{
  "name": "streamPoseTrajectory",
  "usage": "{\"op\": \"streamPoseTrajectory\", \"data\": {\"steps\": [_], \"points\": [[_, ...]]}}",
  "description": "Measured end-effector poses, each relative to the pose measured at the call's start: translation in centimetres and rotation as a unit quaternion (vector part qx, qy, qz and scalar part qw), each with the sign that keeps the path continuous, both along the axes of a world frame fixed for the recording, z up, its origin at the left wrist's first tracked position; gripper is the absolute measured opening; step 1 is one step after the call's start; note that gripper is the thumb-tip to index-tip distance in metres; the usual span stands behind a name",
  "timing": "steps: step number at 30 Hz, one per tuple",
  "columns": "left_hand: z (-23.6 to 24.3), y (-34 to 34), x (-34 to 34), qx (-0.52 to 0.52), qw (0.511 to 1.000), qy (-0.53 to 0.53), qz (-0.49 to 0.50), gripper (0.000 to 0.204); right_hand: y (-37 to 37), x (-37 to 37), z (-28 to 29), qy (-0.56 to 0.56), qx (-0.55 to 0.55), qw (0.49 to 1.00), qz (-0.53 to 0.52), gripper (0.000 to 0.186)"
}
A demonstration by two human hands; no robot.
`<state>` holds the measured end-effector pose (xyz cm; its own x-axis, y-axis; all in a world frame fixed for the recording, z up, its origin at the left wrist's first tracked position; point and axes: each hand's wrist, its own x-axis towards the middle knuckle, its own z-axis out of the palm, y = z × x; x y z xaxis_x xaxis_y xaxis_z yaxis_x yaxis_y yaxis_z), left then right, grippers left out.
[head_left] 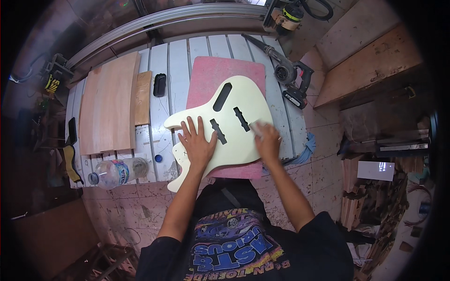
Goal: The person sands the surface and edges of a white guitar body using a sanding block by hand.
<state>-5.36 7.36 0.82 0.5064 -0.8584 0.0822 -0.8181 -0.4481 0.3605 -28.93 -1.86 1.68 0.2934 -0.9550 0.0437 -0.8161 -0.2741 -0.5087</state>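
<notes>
A cream-white electric guitar body (248,98) lies flat on a pink mat (204,70). Dark slots are cut into it: a long one near the far edge and two narrower ones by its middle. My left hand (198,145) rests on its left part, fingers spread flat, next to one narrow slot. On the right side of the body, my right hand (268,143) closes round a small greyish piece, which looks like sandpaper (256,125), against the surface. My fingers hide most of that piece.
The slatted table (178,61) also carries a wide wooden panel (110,103), a black case (160,85), a clear plastic bottle (122,172) and a blue cap (158,158). A cordless blower (286,72) lies at the far right. A blue cloth (307,149) hangs at the right edge.
</notes>
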Motion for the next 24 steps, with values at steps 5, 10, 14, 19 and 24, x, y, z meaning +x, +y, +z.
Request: {"op": "streamPoseTrajectory", "data": {"steps": [5,10,14,19,24], "points": [[0.2,-0.2,0.2,0.006,1.000,-0.004,0.000,0.082,4.7,1.8,-1.1,0.021,-0.062,0.997,0.045,0.053],[-0.1,0.1,0.2,0.001,1.000,-0.006,0.001,0.082,5.6,1.8,-0.2,0.037,-0.058,0.993,0.095,0.054],[0.0,-0.1,-0.3,-0.001,1.000,-0.004,-0.003,0.082,-2.0,-1.3,-0.7,0.001,-0.014,1.000,-0.025,0.054],[-0.3,0.4,0.2,0.008,1.000,-0.005,0.008,0.082,9.1,3.2,0.1,0.023,-0.064,0.990,0.127,0.049],[0.1,0.0,-0.1,0.008,1.000,-0.004,0.001,0.082,1.8,0.3,-0.7,0.021,-0.060,0.996,0.056,0.049]]}}
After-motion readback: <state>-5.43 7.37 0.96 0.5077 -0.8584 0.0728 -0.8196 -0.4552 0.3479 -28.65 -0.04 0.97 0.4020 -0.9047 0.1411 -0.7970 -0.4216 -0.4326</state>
